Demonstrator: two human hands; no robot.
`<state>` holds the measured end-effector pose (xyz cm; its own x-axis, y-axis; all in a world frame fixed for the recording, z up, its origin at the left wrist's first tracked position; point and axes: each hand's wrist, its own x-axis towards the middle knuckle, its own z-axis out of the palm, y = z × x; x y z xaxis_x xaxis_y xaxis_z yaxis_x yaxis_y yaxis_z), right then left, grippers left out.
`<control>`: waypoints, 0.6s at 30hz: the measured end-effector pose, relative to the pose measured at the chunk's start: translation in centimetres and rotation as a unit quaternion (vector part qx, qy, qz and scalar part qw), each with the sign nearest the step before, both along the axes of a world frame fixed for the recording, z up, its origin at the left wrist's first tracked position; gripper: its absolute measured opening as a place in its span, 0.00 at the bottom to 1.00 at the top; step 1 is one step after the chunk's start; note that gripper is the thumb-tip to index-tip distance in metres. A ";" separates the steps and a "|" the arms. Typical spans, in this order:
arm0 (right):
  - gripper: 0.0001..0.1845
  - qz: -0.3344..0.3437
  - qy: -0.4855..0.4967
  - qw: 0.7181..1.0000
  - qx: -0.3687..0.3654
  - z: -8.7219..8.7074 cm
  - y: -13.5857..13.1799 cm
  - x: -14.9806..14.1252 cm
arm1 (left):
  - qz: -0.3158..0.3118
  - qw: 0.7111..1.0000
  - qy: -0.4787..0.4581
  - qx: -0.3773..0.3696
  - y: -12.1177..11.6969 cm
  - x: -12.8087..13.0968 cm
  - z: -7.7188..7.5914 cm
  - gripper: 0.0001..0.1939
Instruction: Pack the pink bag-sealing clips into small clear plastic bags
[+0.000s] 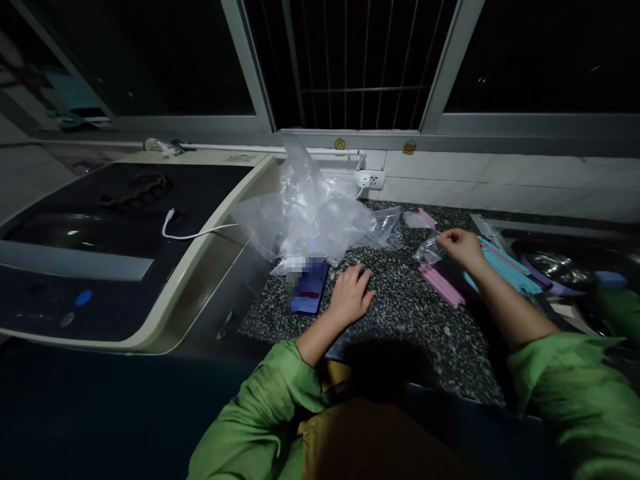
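Note:
My left hand (351, 293) lies on the speckled countertop (395, 300) with its fingers apart, holding nothing. Just left of it is a phone (309, 293) with its screen lit. My right hand (463, 247) is closed in a pinch at the edge of a small clear plastic bag (429, 251). Below that bag rests a bundle of pink strips (443, 285). Light-blue strips (505, 267), with some pink among them, lie beside and partly behind my right wrist. A small clear packet (414, 220) with a pink piece (427, 218) sits farther back.
A heap of clear plastic bags (320, 210) fills the counter's back left. The washing machine (115, 247) stands left, with a white cable (200, 234) across its lid. A wall socket (376, 180) holds a charger. At right is a sink (520, 235) with a metal bowl (557, 265).

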<state>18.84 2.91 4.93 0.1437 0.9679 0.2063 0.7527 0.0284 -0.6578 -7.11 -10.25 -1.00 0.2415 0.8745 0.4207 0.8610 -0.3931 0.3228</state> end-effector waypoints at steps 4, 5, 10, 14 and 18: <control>0.12 0.079 0.119 0.990 0.005 -2.1 -3.2 -3.7 | -0.030 0.997 -0.062 -0.032 1.0 1.1 0.1 0.24; 0.12 0.084 0.134 0.987 0.000 -2.6 -3.9 -4.5 | -0.031 0.997 -0.058 -0.035 1.0 1.0 0.3 0.24; 0.12 0.104 0.168 0.980 -0.011 -4.3 -6.0 -6.5 | 0.105 0.993 0.059 -0.005 -1.8 -2.3 1.0 0.27; 0.12 0.102 0.174 0.979 -0.014 -4.7 -6.5 -6.9 | 0.260 0.958 0.119 -0.035 -5.2 -6.1 0.6 0.31; 0.12 0.114 0.184 0.976 -0.017 -4.7 -6.7 -7.4 | 0.256 0.960 0.112 -0.029 -6.4 -7.7 -0.9 0.28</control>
<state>11.42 -3.75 0.20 -0.0175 0.9887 0.1487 0.4422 0.1410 -0.8858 -14.81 -16.60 -1.88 -0.1480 0.9226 0.3562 0.9868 0.1138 0.1152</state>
